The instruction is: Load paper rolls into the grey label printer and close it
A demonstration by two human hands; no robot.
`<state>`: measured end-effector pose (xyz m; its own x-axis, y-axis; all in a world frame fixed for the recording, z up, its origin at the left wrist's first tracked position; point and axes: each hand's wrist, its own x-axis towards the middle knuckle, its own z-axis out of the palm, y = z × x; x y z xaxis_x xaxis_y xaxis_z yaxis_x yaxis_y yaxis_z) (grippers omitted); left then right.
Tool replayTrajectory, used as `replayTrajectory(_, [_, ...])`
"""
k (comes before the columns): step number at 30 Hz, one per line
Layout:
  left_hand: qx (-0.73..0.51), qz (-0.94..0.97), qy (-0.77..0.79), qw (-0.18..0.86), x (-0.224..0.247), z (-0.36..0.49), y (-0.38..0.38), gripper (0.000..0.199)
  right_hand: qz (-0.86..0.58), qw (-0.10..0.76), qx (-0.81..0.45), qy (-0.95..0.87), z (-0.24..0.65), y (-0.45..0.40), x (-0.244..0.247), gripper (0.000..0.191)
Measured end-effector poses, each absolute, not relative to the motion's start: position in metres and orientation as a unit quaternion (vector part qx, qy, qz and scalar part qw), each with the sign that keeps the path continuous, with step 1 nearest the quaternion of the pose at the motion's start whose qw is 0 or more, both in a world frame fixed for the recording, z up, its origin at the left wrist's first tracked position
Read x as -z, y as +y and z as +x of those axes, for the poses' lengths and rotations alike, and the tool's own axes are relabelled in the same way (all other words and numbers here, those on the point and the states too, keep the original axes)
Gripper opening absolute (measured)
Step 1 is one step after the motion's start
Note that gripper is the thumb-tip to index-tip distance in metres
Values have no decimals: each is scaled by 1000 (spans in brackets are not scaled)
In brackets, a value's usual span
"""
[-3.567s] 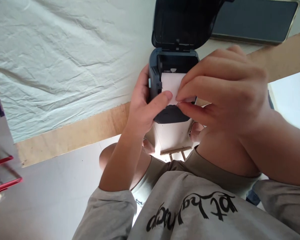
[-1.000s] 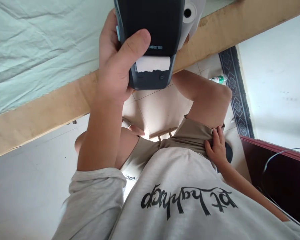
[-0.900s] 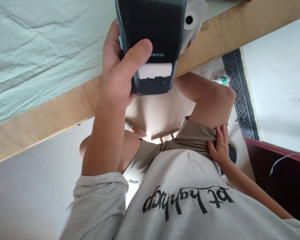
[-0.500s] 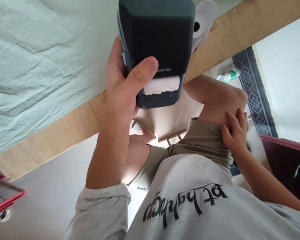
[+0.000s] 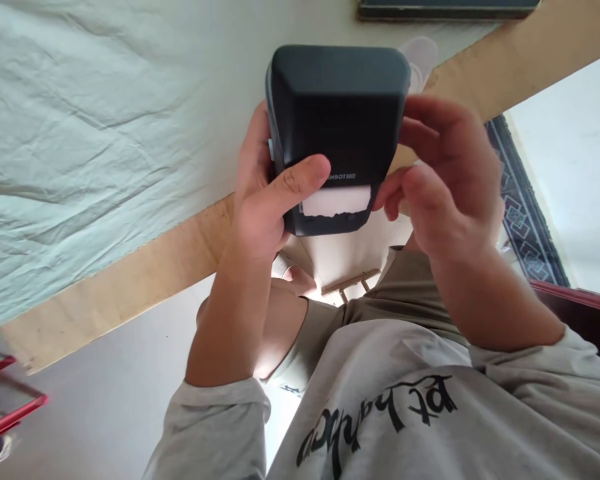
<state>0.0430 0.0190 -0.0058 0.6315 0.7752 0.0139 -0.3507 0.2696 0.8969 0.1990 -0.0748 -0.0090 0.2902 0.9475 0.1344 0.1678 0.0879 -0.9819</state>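
My left hand point(image 5: 265, 193) grips a dark label printer point(image 5: 343, 137) by its left side, with the thumb across its front. A torn-edged strip of white paper point(image 5: 337, 200) shows at the printer's lower slot. Close by the printer's right edge is my right hand point(image 5: 450, 177), its fingers half bent and apart from the thumb, with nothing held. Whether its fingertips touch the casing I cannot tell. Behind the printer, partly hidden, lies a white roll point(image 5: 420, 60) on the table.
A pale green cloth point(image 5: 105, 133) covers the table, whose wooden edge point(image 5: 130, 263) runs diagonally below the printer. A dark flat object point(image 5: 445, 8) lies at the top. On the floor at right is a patterned dark mat point(image 5: 523, 220); a red frame point(image 5: 15, 413) stands at lower left.
My right hand has risen from my thigh to the printer's right side. The printer in my left hand sits lower and slightly further right in view.
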Motion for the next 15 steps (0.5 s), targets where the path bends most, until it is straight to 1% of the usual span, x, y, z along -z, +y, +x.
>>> replayTrajectory(2, [-371, 490, 183, 768, 6, 43, 19, 34, -561, 547, -388, -485, 192, -65, 1, 69])
replayTrajectory(5, [-373, 488, 176, 769, 6, 46, 18, 34, -563, 526, -414, -485, 189, -59, -1, 76])
replayTrajectory(7, [-390, 466, 195, 770, 8, 50, 16, 31, -546, 535, -415, -494, 189, -57, 3, 74])
replayTrajectory(10, [-449, 443, 197, 750, 10, 53, 13, 27, -511, 568, -384, -519, 189, -54, 10, 66])
replayTrajectory(12, [-430, 451, 205, 755, 11, 52, 14, 30, -514, 569, -369, -524, 188, -53, 14, 63])
replayTrajectory(14, [-386, 453, 196, 779, 10, 49, 16, 32, -534, 551, -368, -525, 188, -55, 17, 64])
replayTrajectory(15, [-382, 445, 188, 788, 9, 48, 18, 30, -544, 539, -366, -528, 188, -56, 18, 65])
